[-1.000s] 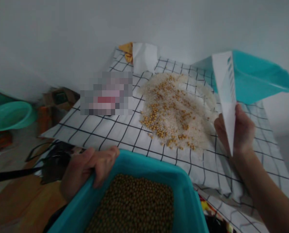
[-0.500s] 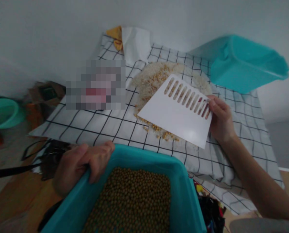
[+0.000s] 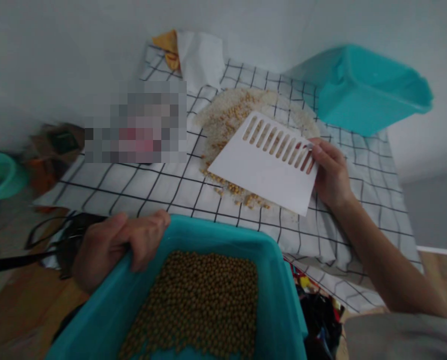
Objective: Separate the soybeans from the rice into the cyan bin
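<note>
My left hand (image 3: pixel 124 247) is closed over the left corner of the rim of a teal plastic tub (image 3: pixel 223 227). Inside lie many small round brown beans (image 3: pixel 204 295), with a strip of bare tub floor showing at the bottom of the view. With its thumb on top, my right hand (image 3: pixel 330 172) grips the right end of a white plate with a row of slots (image 3: pixel 263 172). The plate is held tilted above a spread pile of pale grains mixed with yellow ones (image 3: pixel 227 115). Some yellow grains (image 3: pixel 242 192) lie along its near edge.
A checked cloth (image 3: pixel 148 187) covers the table. At the back right stands another teal tub (image 3: pixel 377 95). A white cloth or bag (image 3: pixel 201 57) and something yellow (image 3: pixel 167 42) are at the back. A blurred-out patch hides an object at left. A green basin (image 3: pixel 0 175) sits far left.
The whole view has shifted slightly. Bare tub floor now shows at the bottom where beans were. Both hands keep their holds, and the slotted plate stays over the pile.
</note>
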### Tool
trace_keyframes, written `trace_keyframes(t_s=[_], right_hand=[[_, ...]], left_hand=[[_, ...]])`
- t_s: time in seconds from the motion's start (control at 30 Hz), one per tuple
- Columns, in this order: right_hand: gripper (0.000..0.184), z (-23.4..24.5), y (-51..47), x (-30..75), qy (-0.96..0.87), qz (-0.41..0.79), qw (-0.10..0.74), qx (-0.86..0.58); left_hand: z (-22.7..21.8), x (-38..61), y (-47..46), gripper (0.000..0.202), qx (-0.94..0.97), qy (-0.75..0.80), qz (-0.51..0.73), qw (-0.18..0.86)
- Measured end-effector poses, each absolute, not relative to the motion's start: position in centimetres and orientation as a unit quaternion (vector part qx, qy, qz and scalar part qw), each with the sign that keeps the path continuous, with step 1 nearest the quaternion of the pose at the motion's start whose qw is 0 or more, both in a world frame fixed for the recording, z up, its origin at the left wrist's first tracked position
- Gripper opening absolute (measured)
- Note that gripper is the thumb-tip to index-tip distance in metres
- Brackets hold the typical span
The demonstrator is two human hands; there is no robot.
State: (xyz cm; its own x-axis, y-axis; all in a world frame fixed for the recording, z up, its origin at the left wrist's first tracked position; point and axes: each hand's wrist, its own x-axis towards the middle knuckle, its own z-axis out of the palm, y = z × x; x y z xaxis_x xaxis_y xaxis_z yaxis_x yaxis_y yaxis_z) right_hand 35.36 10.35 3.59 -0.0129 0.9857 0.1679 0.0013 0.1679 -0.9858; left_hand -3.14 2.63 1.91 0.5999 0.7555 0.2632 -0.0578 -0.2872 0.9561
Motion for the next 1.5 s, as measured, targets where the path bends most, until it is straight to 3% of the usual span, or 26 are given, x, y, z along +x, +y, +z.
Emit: trace_keyframes(t_s=[0.37, 0.57, 0.77, 1.5], right_hand=[[0.029, 3.7, 9.8, 35.6, -0.558, 0.477, 0.474, -0.487], [0.028, 3.5, 9.5, 36.0, -0.561, 0.497, 0.449, -0.487], [0.029, 3.6, 9.3, 36.1, -0.568, 0.502, 0.441, -0.481], [0.030, 3.8, 8.6, 36.2, -0.598, 0.568, 0.364, -0.433]], left_hand=[[3.6, 2.4, 2.8, 0.057, 0.574, 0.293, 0.505, 0.574], [2.8, 0.3, 2.3, 0.058, 0.587, 0.298, 0.498, 0.564], [1.9, -3.1, 2.3, 0.067, 0.693, 0.241, 0.382, 0.561], [2.0, -2.6, 2.5, 0.066, 0.680, 0.251, 0.413, 0.552]])
